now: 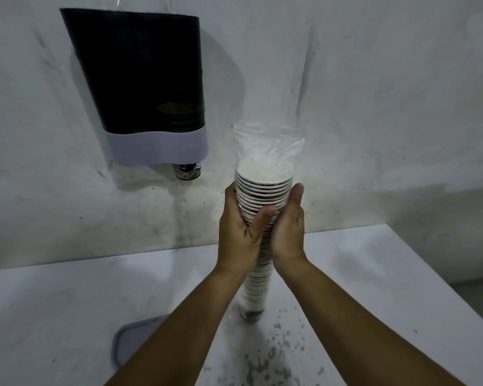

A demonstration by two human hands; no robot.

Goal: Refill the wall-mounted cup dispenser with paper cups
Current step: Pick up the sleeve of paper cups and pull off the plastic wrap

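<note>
Both hands, left and right, grip the bagged cup stack upright on the counter, right of the dispenser.

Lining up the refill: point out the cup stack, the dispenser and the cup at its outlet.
cup stack (264,185): head view, upper rims.
dispenser (148,76): head view, dark front panel.
outlet cup (187,171): head view, its printed side.

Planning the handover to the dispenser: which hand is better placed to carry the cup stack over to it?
Probably the left hand. It grips the cup stack on the side nearer the dispenser, which hangs up and to the left. The right hand holds the far side and would cross over.
</note>
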